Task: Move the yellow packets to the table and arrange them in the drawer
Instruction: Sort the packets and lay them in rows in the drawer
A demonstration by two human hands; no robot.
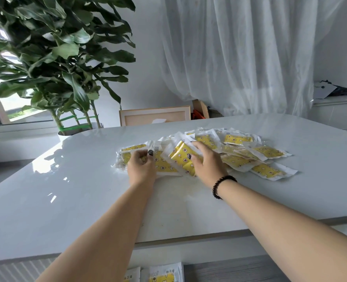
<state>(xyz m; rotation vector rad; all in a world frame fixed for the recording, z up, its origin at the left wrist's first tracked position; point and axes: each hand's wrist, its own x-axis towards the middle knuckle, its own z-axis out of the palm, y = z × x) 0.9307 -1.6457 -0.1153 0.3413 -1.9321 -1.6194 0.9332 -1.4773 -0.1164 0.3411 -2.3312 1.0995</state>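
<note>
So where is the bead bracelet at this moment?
In the head view, the bead bracelet sits on the right wrist, just behind the right hand gripping yellow packets.

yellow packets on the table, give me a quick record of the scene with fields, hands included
view: head camera, looking down at a white table
yellow packets: loose overlapping pile, spread across the middle of the table
left hand: at the pile's left end, fingers curled on a packet
right hand: grips a small bunch of packets, tilted up off the pile
wrist: black bead bracelet on the right arm
below table edge: a few more packets, partly out of view
background: potted plant, white curtain
</note>
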